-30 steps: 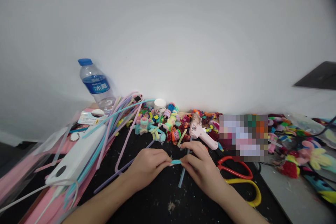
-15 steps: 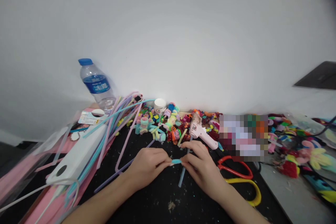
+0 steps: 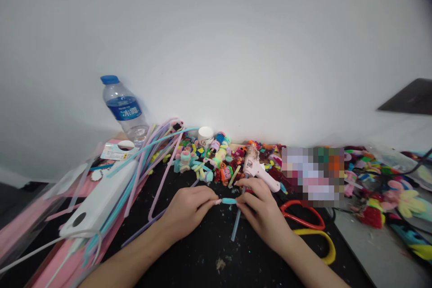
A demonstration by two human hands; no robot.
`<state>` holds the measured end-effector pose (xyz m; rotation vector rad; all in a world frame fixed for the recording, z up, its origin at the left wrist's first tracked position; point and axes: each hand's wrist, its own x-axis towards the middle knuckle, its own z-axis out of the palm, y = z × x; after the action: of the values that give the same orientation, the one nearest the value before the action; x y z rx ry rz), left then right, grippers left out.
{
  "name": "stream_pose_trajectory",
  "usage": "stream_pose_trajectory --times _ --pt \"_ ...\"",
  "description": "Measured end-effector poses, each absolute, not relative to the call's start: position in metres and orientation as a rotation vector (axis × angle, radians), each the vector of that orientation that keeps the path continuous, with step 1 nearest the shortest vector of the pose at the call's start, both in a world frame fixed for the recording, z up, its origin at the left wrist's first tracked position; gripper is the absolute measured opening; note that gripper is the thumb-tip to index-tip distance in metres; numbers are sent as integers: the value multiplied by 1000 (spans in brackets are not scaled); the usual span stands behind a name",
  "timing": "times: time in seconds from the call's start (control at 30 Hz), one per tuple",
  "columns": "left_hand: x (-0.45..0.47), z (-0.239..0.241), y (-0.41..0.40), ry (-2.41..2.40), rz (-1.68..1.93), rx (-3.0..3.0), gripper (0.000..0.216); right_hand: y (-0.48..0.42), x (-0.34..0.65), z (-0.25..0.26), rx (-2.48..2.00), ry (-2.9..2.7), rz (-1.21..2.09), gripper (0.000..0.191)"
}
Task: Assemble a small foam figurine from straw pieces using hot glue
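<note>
Head view. The left hand [image 3: 191, 211] and the right hand [image 3: 261, 213] face each other above the middle of the black table [image 3: 202, 256]. A short, light-blue fuzzy piece [image 3: 229, 201] spans the gap between them. The left fingers are closed in a pinch at its pale pink left end; the right thumb and fingers are closed on its right end.

Step in hand: by appearance, holding and shaping the fuzzy piece with a two-handed pinch. The next move calls for a firm hold at one end while the other end is turned or adjusted. Whether the pink end is a separate part cannot be told.

Adjacent items: a translucent stick [image 3: 236, 227] lies beside the right hand, partly behind its fingers. A pale pink glue gun [image 3: 261, 173] lies on the far side of that hand. A red handle loop [image 3: 316, 223] and a yellow handle loop [image 3: 330, 247] lie to its right.

Markings: at far left, the bottle [image 3: 123, 108] carries a blue label with large white characters, apparently 冰露. The white tub [image 3: 205, 135] and the white card [image 3: 114, 151] bear print too small to read.
</note>
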<state>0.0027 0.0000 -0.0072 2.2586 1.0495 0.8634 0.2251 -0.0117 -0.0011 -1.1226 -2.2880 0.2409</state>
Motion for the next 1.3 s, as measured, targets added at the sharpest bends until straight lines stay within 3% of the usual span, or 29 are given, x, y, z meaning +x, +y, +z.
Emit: stream_pose_trajectory --times 0.2,0.43,0.7,0.93,1.3 --pt "1 -10 1 1074 1066 2249 20 -13 225 -2 -1120 -2277 225 10" --pt "3 -8 2 1132 1158 2094 10 -11 225 -2 -1123 -2230 202 11" --pt "2 1 -2 1347 1074 1972 25 -9 225 0 -1121 -2159 148 11" --pt "4 4 2 1054 1021 1520 29 -9 226 -2 -1129 -2162 141 10" --pt "7 8 2 954 1006 1483 38 -10 226 -2 -1135 -2165 125 11"
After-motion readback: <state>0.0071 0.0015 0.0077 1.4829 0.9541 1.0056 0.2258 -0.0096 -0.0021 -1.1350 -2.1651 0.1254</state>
